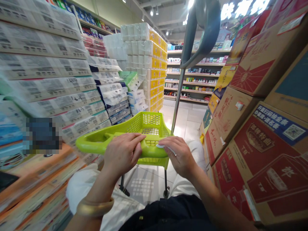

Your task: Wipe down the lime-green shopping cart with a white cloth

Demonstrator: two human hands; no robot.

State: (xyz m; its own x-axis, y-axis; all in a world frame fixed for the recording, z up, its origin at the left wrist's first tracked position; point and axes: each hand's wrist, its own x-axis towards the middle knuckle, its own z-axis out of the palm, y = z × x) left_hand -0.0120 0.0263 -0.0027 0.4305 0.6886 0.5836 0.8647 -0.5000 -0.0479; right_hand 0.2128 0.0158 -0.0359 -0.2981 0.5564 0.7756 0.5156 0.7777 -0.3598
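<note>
A lime-green plastic shopping basket on a wheeled frame stands right in front of me, empty inside. My left hand lies over the near rim with its fingers curled onto the edge. My right hand rests on the same rim to the right, fingers bent, pressing a small white scrap against the plastic. A gold bangle circles my left wrist. A grey metal pole rises from the basket's far right corner to a curved handle overhead.
Stacked tissue packs wall the left side, with taller toilet-paper stacks behind. Red and brown cartons crowd the right. A tiled aisle runs ahead to product shelves.
</note>
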